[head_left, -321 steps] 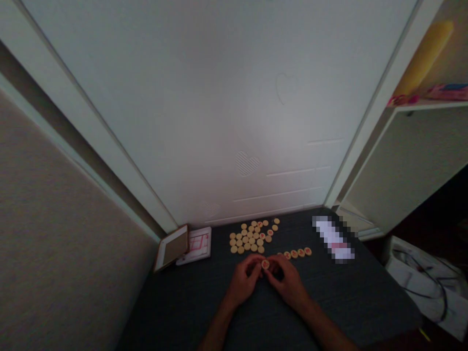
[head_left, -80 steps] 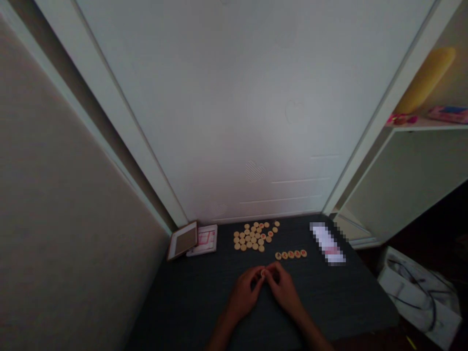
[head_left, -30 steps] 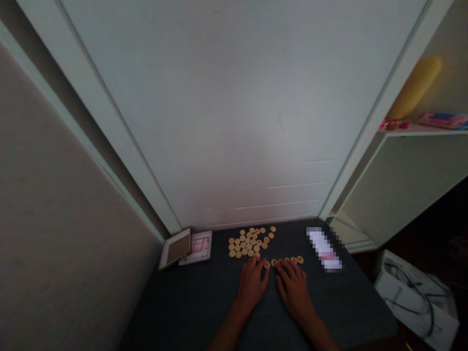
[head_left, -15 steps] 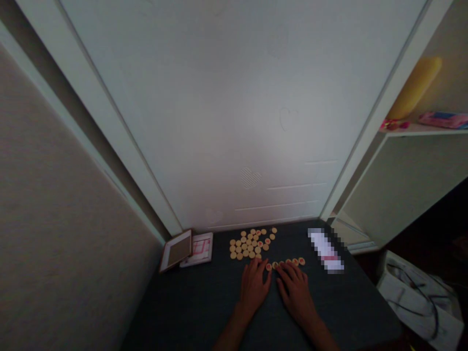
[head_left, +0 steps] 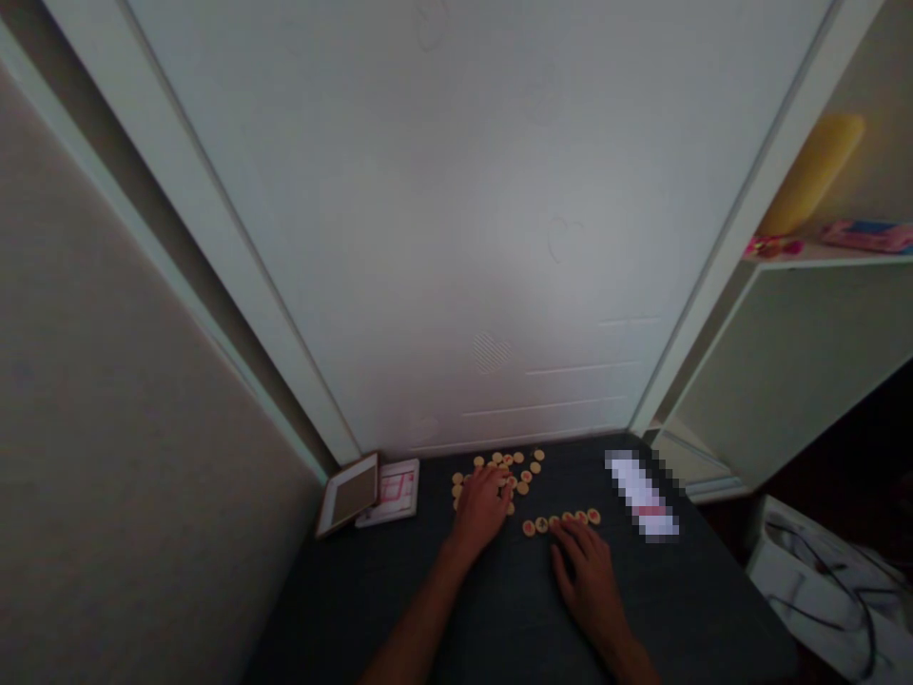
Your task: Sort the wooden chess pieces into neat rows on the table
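Note:
On the dark table, a loose cluster of round wooden Chinese chess pieces [head_left: 538, 456] lies near the wall panel, some with red markings. My left hand [head_left: 483, 502] is over the cluster, fingers stretched forward and covering several pieces. Whether a fingertip presses on one is hidden. Nearer to me runs a short row of chess pieces [head_left: 529, 528], mostly marked in red. My right hand [head_left: 589, 561] rests just below this row with its fingers apart. Its fingertips touch or overlap the middle pieces, and nothing is held in it.
At the table's left back corner a brown-framed tray or lid [head_left: 347, 495] leans on a white box with red printing [head_left: 397, 487]. A pixelated bright object [head_left: 642, 495] lies at the right. Beyond the right edge stands a white container with cables [head_left: 820, 571].
My left hand has moved from the left end of the row up and left onto the cluster. My right hand stays by the row, shifted slightly down and right in the picture.

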Demonstrator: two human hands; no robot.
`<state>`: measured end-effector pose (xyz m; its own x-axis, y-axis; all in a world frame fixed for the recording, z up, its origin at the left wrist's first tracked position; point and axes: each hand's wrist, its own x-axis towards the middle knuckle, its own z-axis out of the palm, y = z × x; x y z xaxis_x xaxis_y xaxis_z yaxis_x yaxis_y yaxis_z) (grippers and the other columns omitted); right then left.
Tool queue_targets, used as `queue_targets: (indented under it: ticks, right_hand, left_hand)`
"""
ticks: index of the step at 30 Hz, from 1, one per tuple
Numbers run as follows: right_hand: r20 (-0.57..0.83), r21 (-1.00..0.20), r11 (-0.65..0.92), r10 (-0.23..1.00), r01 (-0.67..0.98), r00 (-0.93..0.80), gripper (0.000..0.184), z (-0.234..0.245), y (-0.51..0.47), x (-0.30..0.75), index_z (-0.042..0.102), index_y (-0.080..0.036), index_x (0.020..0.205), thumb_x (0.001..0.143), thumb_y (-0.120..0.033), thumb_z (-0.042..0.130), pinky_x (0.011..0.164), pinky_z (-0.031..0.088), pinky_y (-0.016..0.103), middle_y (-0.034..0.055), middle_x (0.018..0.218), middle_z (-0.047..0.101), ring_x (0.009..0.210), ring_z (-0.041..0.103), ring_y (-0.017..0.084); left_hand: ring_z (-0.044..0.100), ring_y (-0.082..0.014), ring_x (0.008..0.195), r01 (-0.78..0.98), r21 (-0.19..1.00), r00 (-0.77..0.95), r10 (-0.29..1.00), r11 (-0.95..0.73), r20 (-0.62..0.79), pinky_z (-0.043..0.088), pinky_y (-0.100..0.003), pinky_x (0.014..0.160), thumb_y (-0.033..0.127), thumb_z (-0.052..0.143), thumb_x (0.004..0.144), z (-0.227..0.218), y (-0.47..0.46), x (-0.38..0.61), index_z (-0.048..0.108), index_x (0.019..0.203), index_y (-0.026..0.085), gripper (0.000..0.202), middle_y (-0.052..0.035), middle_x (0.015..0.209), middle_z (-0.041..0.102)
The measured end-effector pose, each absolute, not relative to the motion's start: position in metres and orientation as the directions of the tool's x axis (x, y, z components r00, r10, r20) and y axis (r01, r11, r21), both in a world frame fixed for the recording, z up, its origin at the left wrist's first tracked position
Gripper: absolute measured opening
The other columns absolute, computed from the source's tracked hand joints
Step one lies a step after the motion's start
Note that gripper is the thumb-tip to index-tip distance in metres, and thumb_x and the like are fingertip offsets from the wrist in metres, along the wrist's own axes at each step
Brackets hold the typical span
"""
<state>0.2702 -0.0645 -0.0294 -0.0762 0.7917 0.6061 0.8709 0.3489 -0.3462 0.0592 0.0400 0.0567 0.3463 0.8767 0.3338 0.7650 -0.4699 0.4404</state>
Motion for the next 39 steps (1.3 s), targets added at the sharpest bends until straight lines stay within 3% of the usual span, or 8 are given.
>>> queue_targets:
  ticks: [9, 17, 23, 29, 33, 36, 39]
  right_hand:
    - [0.642, -0.379, 0.356, 0.766, 0.854, -0.034, 0.028, -0.029, -0.064, 0.272, 0.064, -0.027, 0.121, 0.094, -0.021, 0.056, 0.094, 0.050, 0.048, 0.0085, 0.114, 0.069, 0.110, 0.063, 0.028]
    - [0.669, -0.423, 0.365, 0.743, 0.829, 0.014, 0.022, -0.025, -0.064, 0.273, 0.068, -0.027, 0.113, 0.094, -0.022, 0.057, 0.092, 0.052, 0.048, 0.0079, 0.110, 0.071, 0.105, 0.065, 0.027]
    - [0.664, -0.468, 0.386, 0.747, 0.795, 0.028, 0.023, -0.022, -0.064, 0.273, 0.068, -0.026, 0.115, 0.096, -0.023, 0.056, 0.092, 0.054, 0.048, 0.0087, 0.108, 0.071, 0.103, 0.066, 0.027]
    - [0.564, -0.650, 0.370, 0.820, 0.664, 0.094, 0.022, -0.009, -0.074, 0.264, 0.068, -0.024, 0.110, 0.100, -0.027, 0.049, 0.086, 0.058, 0.039, 0.0091, 0.102, 0.072, 0.095, 0.069, 0.023]
    - [0.472, -0.751, 0.351, 0.878, 0.559, 0.083, 0.024, -0.003, -0.082, 0.242, 0.069, -0.023, 0.108, 0.100, -0.033, 0.049, 0.081, 0.059, 0.032, 0.0079, 0.098, 0.073, 0.088, 0.071, 0.022]
    - [0.434, -0.793, 0.344, 0.898, 0.502, 0.069, 0.024, -0.001, -0.086, 0.223, 0.070, -0.023, 0.107, 0.099, -0.035, 0.050, 0.078, 0.059, 0.030, 0.0073, 0.096, 0.074, 0.086, 0.072, 0.021]
    - [0.419, -0.811, 0.350, 0.907, 0.468, 0.049, 0.022, 0.001, -0.088, 0.209, 0.069, -0.023, 0.109, 0.098, -0.033, 0.053, 0.077, 0.059, 0.029, 0.0067, 0.096, 0.074, 0.086, 0.071, 0.021]
  left_hand:
    - [0.065, -0.0254, 0.101, 0.828, 0.351, 0.391, 0.899, -0.438, 0.199, 0.046, -0.035, 0.093, 0.024, 0.065, 0.088, 0.063, 0.120, 0.073, 0.076, 0.091, 0.022, 0.012, -0.0074, 0.096, 0.076]
    - [0.067, -0.0258, 0.096, 0.850, 0.382, 0.331, 0.932, -0.362, 0.147, 0.047, -0.036, 0.090, 0.022, 0.065, 0.085, 0.060, 0.125, 0.083, 0.076, 0.083, 0.021, 0.011, -0.0083, 0.090, 0.077]
    - [0.068, -0.0231, 0.098, 0.765, 0.533, 0.300, 0.932, -0.361, 0.201, 0.048, -0.034, 0.093, 0.022, 0.067, 0.083, 0.071, 0.107, 0.074, 0.073, 0.090, 0.022, 0.009, -0.0054, 0.096, 0.075]
    - [0.074, -0.0160, 0.082, 0.584, 0.735, 0.320, 0.930, -0.344, 0.182, 0.059, -0.026, 0.074, 0.028, 0.062, 0.088, 0.057, 0.028, 0.051, 0.067, 0.102, 0.020, 0.017, -0.0027, 0.098, 0.076]
    - [0.074, -0.0228, 0.094, 0.280, 0.953, 0.220, 0.974, -0.115, 0.053, 0.061, -0.031, 0.080, 0.042, 0.068, 0.084, 0.035, -0.027, 0.037, 0.071, 0.104, 0.020, 0.030, -0.0066, 0.102, 0.078]
    - [0.074, -0.0259, 0.097, 0.157, 0.987, 0.176, 0.983, 0.016, -0.044, 0.059, -0.036, 0.087, 0.051, 0.072, 0.080, 0.025, -0.051, 0.032, 0.074, 0.105, 0.018, 0.041, -0.0092, 0.103, 0.079]
    - [0.075, -0.0265, 0.093, 0.099, 0.991, 0.165, 0.980, 0.094, -0.110, 0.061, -0.036, 0.081, 0.057, 0.069, 0.081, 0.024, -0.063, 0.034, 0.074, 0.110, 0.018, 0.049, -0.0103, 0.101, 0.080]
